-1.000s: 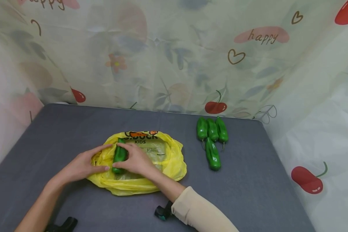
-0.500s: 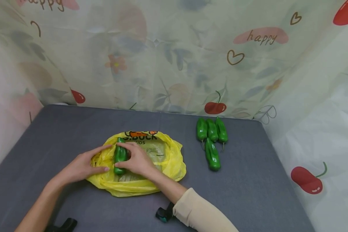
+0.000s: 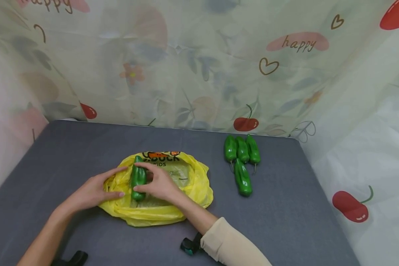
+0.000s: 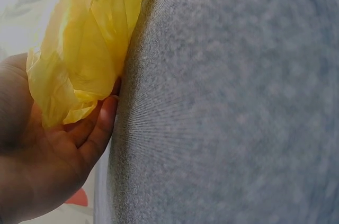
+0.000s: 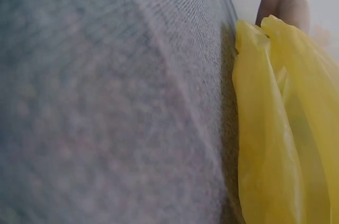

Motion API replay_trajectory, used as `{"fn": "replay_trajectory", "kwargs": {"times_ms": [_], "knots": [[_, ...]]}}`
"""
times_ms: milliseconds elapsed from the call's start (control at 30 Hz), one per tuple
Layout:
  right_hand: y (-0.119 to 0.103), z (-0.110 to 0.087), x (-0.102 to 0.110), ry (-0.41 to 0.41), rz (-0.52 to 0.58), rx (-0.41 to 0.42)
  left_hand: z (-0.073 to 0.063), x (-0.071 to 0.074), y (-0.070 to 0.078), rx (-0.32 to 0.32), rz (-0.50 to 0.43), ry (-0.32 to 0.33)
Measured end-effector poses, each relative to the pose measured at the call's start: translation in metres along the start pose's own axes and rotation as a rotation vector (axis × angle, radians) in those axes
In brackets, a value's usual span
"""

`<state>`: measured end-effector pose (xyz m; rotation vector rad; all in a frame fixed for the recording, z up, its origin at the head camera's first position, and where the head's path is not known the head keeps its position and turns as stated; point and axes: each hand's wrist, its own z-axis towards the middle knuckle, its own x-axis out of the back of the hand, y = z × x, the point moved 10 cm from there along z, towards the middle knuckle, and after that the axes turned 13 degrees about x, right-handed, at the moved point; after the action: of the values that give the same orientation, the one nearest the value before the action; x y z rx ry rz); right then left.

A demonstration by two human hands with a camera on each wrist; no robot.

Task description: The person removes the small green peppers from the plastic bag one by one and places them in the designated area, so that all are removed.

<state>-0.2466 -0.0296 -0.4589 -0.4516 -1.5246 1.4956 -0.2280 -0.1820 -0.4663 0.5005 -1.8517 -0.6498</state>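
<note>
A yellow plastic bag (image 3: 199, 184) lies spread on the table with its mouth up and its rim rolled outward. Inside its left part is a glossy green pepper (image 3: 138, 184), lengthwise away from me. My right hand (image 3: 161, 183) reaches over the bag from the right and holds this pepper between thumb and fingers. At the bag's left side, my left hand (image 3: 93, 190) grips the edge, thumb and index finger spread along it. In the left wrist view, crumpled yellow plastic sits between the thumb side and fingers of my left hand (image 4: 58, 155). The right wrist view hides the pepper behind the bag (image 5: 270, 139).
Several more green peppers (image 3: 242, 177) lie grouped at the back right of the grey table (image 3: 286, 214). A patterned curtain (image 3: 186, 74) hangs behind the table's far edge. Black straps (image 3: 190, 245) show near both wrists.
My right hand has shifted slightly right with the pepper, and more of its far end shows. My left hand stays in place on the bag.
</note>
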Motion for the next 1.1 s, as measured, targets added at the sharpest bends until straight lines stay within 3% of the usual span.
{"fn": "replay_trajectory", "kwargs": {"times_ms": [100, 200, 333, 600, 1100], "knots": [[0.001, -0.002, 0.003, 0.031, 0.098, -0.013, 0.0, 0.0, 0.001, -0.001, 0.003, 0.005], [0.001, -0.004, 0.009, 0.052, 0.121, -0.019, 0.0, 0.001, 0.002, -0.006, 0.008, 0.013], [0.0, -0.006, 0.018, 0.057, 0.1, -0.014, -0.001, 0.001, 0.002, -0.001, 0.009, 0.01], [-0.006, -0.007, 0.037, 0.122, 0.167, 0.036, 0.001, 0.003, 0.002, -0.013, 0.011, 0.015], [-0.003, -0.029, 0.07, 0.184, 0.137, -0.04, -0.001, 0.001, 0.0, -0.01, 0.003, 0.01]]}}
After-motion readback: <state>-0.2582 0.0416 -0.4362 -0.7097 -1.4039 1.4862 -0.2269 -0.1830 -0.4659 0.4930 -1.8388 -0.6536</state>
